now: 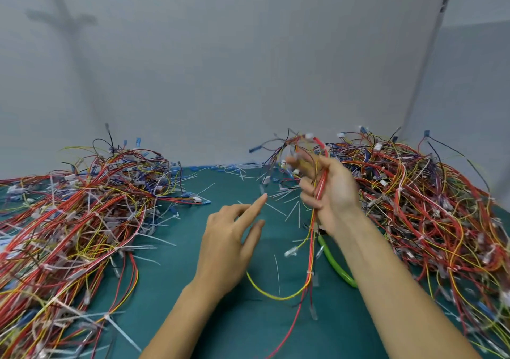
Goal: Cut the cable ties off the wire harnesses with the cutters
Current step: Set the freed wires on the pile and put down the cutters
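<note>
My right hand (328, 190) is raised above the green mat and grips a wire harness (311, 248) of red, orange and yellow wires. The harness rises past my fingers and hangs down to the mat, where a yellow wire loops. A white cable tie (309, 273) wraps the hanging strands. My left hand (230, 241) hovers to the left with its fingers straight, the index finger pointing toward the harness, holding nothing. The green handles of the cutters (335, 262) lie on the mat under my right forearm; the jaws are hidden.
A big tangled pile of harnesses (77, 220) covers the mat on the left and another pile (430, 209) fills the right. Cut white tie pieces (292, 212) are scattered over the green mat (220, 325) between them. A grey wall stands behind.
</note>
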